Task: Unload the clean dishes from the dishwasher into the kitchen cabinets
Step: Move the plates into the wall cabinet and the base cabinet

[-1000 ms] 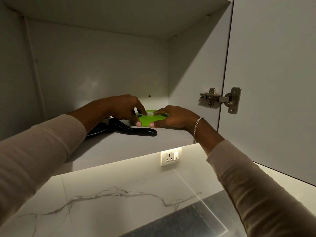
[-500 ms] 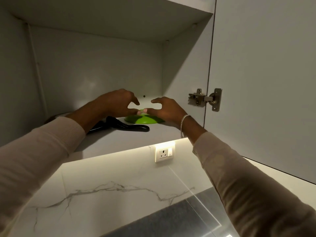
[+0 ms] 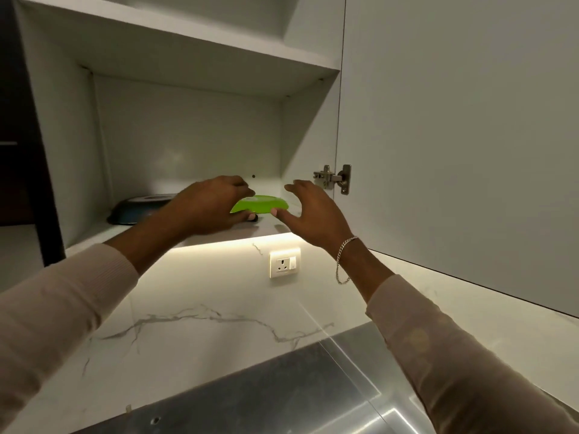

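Note:
A bright green plate (image 3: 261,204) lies flat on the lower shelf (image 3: 275,227) of the open wall cabinet, near the right side wall. My left hand (image 3: 210,205) hovers just left of it, fingers spread, thumb low by the plate's edge. Just right of the plate is my right hand (image 3: 310,211), open with fingers apart and a chain bracelet on the wrist. Neither hand grips the plate. A dark pan (image 3: 141,208) rests on the same shelf to the left, partly hidden behind my left forearm.
The cabinet door (image 3: 454,136) stands open on the right, hung on a metal hinge (image 3: 335,178). An upper shelf (image 3: 188,48) runs above. Below are a lit marble backsplash (image 3: 203,308) with a wall socket (image 3: 284,263) and a grey countertop (image 3: 266,396).
Both hands have let go of the green plate and drawn back from it, fingers opening. The camera has pulled back and tilted, so the upper shelf and the dark pan now show.

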